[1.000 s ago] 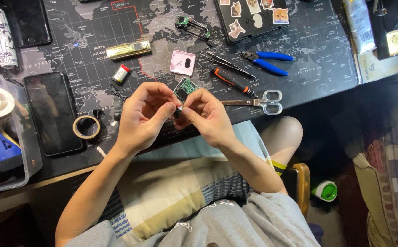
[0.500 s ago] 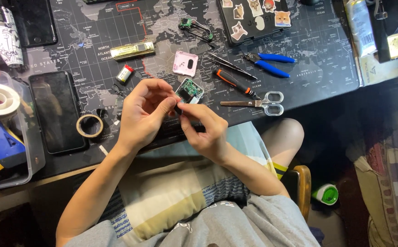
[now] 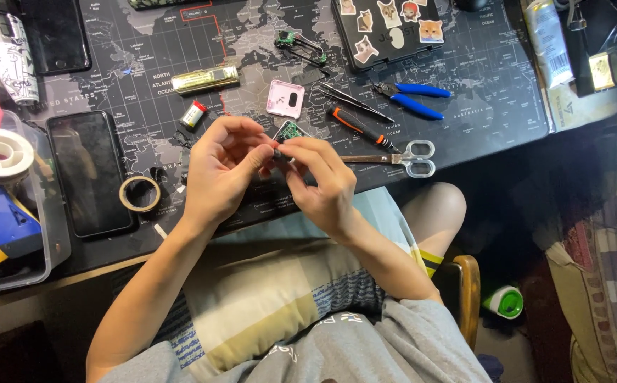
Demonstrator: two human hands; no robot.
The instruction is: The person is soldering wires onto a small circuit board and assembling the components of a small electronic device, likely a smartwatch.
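Basically, both hands met over the tabletop (image 3: 464, 135) edge: left hand (image 3: 220, 174) and right hand (image 3: 322, 184) pinched a small green circuit board (image 3: 289, 132) between fingertips. Scissors (image 3: 400, 157) lay just right of them, tape ring (image 3: 139, 193) to the left.

Desk mat (image 3: 181, 57): matt dark cloth-like surface, printed map. Phone (image 3: 90, 172): glossy black glass. Scissors (image 3: 393, 157): bare shiny metal blades, clear plastic loops. Cutters (image 3: 411, 96): smooth blue plastic grips. Pink cover (image 3: 284, 98): smooth plastic. Tape roll (image 3: 139, 193): matt, papery. Small circuit board (image 3: 288, 132): green, semi-gloss.
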